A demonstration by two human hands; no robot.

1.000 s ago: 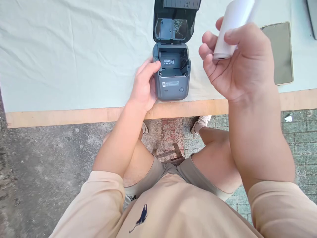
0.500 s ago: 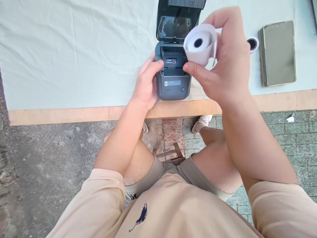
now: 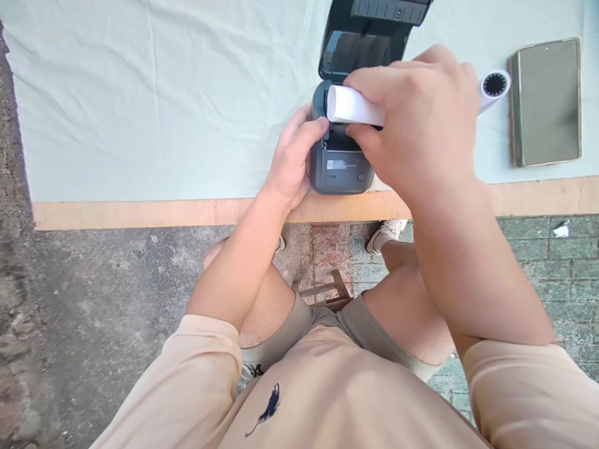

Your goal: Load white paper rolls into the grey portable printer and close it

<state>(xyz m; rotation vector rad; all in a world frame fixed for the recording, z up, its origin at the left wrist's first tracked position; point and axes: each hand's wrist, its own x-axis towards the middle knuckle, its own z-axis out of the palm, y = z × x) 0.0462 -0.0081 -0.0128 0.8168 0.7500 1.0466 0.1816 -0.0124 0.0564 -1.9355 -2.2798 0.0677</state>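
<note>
We saw the right hand (image 3: 421,118), gripping the paper roll (image 3: 349,105), lowered from 0.5 s before onto the printer (image 3: 341,165) at upper centre; the left hand (image 3: 294,159) clasped its side.

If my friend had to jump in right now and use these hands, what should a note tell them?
Left hand: holds the left side of the small grey printer, which sits at the table's near edge.
Right hand: grips the white paper roll, lying sideways right over the printer's open bay.
Lid: flipped up and open.
Also on the cloth: a second roll and a phone, to the right.
Done: lid open, roll brought to the bay.
Left: the roll is not seated yet, and the lid is not shut.
</note>
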